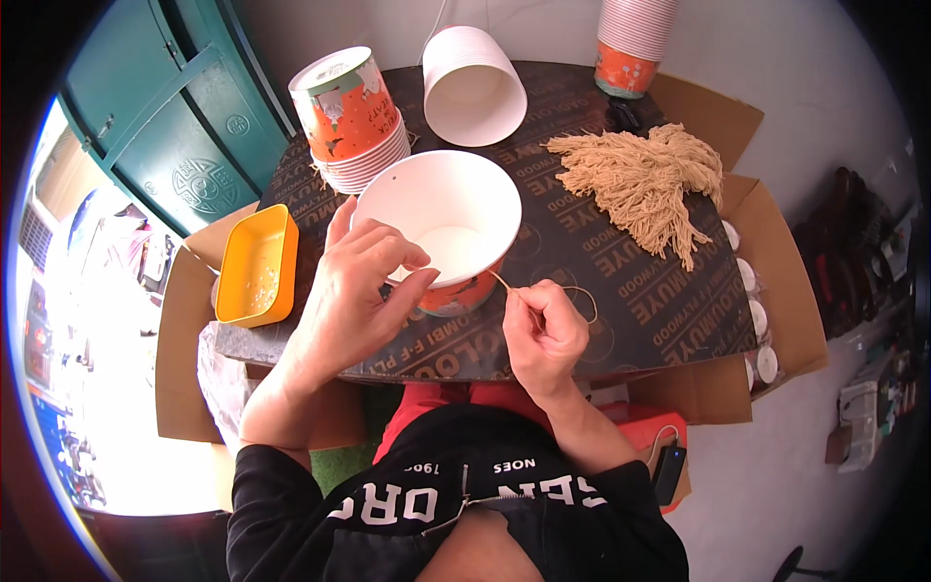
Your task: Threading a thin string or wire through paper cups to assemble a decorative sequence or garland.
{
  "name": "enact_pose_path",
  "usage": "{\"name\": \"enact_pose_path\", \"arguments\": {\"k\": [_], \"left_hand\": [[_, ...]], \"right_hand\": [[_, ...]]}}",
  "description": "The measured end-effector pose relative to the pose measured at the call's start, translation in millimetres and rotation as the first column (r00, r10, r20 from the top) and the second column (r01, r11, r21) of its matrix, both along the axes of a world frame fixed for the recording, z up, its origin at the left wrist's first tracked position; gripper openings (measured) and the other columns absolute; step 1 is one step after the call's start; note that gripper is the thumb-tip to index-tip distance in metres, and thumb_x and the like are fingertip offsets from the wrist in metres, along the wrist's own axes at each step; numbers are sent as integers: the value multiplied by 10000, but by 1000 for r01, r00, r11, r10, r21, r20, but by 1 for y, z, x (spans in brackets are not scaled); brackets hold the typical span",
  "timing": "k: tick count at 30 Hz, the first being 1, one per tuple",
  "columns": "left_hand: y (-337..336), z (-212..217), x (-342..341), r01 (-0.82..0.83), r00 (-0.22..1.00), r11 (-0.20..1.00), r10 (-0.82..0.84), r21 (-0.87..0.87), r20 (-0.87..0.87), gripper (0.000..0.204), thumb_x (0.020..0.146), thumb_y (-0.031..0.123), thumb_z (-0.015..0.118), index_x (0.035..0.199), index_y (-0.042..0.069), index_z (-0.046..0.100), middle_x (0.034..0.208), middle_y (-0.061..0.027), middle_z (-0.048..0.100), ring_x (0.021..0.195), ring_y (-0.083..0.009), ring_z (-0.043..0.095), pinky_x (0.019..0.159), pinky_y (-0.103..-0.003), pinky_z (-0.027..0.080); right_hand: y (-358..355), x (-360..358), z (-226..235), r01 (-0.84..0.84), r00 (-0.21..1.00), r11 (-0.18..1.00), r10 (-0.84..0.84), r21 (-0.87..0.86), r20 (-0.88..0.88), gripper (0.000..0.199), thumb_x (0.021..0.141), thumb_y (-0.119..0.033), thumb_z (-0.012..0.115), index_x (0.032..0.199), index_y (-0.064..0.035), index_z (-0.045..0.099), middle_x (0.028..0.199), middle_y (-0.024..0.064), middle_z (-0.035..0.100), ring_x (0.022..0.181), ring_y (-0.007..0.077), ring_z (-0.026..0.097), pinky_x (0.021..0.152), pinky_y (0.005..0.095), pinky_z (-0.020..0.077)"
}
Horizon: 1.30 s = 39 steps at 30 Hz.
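A white-lined paper bucket (441, 218) with an orange printed outside stands mouth up near the table's front edge. Over its near left rim is my left hand (367, 276), thumb and index finger curved toward each other with a gap between them. Nothing shows in that hand; whether it touches the rim I cannot tell. Closed in a pinch just right of the bucket, my right hand (546, 335) grips a thin tan cord (585, 291). One stretch of cord runs from the fingers to the bucket's near right side, and the other loops out behind the hand.
Upturned stacked buckets (344, 112), a stack on its side (473, 87) and another stack (632, 48) line the far side. Tan cords (645, 179) lie bunched at right. A yellow tray (258, 267) sits at left. Cardboard boxes (781, 281) flank the dark table (640, 320).
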<state>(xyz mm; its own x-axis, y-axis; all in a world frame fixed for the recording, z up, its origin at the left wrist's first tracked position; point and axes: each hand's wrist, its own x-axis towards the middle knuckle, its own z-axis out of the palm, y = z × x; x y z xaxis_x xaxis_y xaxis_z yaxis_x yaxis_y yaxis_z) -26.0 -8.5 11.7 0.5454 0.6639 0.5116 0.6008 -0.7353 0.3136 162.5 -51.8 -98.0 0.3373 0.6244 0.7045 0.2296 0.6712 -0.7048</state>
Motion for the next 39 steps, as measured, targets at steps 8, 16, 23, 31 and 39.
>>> {"name": "enact_pose_path", "arguments": {"k": [8,16,23,31,39], "left_hand": [[31,13,16,166,986,976,-161,-144,47,120,875,60,616,962,12,682,924,-156,695,920,-319,650,1005,-439,417],[68,12,27,380,883,806,-462,-454,-80,282,904,151,583,1121,4,689,1005,-160,713,963,-286,668,903,-356,485],[68,14,36,299,887,659,-458,-690,-53,150,864,134,656,877,-10,694,764,-65,687,732,-122,614,703,-291,483],[64,10,32,310,933,627,-343,-714,104,206,846,141,600,912,-25,702,771,-112,698,726,-185,656,724,-315,509],[67,10,30,343,869,581,-494,-739,15,205,902,145,616,996,-16,702,891,-118,716,832,-172,658,770,-307,502]], "right_hand": [[6,2,-3,1,1000,998,0,-56,26,106,835,93,648,814,12,583,667,14,503,543,54,432,487,227,347],[13,0,-1,-2,1000,996,4,-86,20,92,839,92,655,818,26,595,665,20,503,552,61,431,496,232,345],[14,3,3,-13,999,996,17,-86,41,99,837,91,655,807,22,591,656,14,496,546,53,421,489,230,334],[8,6,8,-82,996,980,88,-183,28,50,880,60,624,860,18,603,669,-20,529,569,22,422,499,206,340],[9,6,5,-106,992,970,118,-217,46,34,891,35,632,876,25,604,662,-22,526,575,21,428,507,199,346]]}}
